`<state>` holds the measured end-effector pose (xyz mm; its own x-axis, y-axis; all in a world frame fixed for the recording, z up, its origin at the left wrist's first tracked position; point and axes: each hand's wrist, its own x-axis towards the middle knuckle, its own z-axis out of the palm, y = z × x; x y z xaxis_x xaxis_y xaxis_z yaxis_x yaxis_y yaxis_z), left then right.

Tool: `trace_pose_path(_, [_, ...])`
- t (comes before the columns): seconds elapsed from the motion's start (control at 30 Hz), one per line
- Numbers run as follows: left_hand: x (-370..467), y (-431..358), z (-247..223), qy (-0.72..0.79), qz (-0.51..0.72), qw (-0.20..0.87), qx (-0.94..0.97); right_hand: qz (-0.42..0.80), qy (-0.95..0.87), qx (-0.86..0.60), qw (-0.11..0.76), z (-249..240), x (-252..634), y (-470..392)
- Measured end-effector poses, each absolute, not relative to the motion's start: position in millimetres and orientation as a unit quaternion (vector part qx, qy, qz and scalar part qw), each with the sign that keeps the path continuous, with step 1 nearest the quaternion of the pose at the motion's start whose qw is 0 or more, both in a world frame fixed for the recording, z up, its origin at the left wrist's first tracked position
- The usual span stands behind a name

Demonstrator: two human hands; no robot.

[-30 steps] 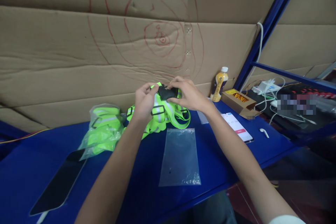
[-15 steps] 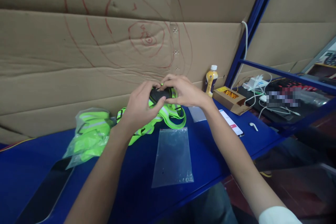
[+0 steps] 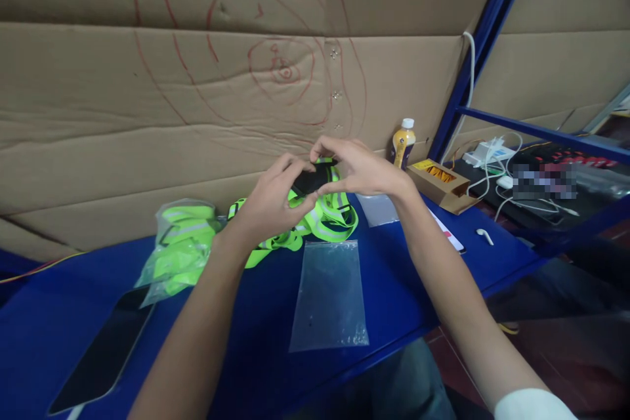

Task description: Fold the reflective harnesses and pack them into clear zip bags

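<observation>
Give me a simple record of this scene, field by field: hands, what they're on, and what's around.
Left hand: fingers and thumb around a black piece
Right hand: gripping the same piece from the other side
Near the hands: yellow-green straps with pale stripes, heaped
Picture left: bagged bundle, its corner over a dark slab
In front: flat clear bag
Picture right: bottle, box, white earbud
Surface: blue table
Backdrop: cardboard with red lines

Straps (image 3: 317, 220), clear bag (image 3: 329, 298) on blue table (image 3: 394, 275)
</observation>
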<state>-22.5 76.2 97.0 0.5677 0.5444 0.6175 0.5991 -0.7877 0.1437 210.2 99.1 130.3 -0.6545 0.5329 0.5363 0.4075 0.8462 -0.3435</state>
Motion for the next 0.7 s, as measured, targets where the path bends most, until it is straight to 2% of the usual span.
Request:
trace_pose_path(0.17, [-24.6,79.4,97.3,-0.328,-0.344,0.034,-0.879,0.113,-0.900,-0.263,0.328,129.8,211.2,101.1])
trace_pose_path(0.5, [-22.3,80.3,93.1,-0.352,-0.456,0.055,-0.815,0.115,-0.908,-0.239,0.323,131.2,207.7,94.3])
trace_pose_path(0.7, [-24.0,81.6,93.3,-0.344,-0.447,0.041,-0.825,0.056,-0.914,-0.224,0.333,131.0,208.6,94.1])
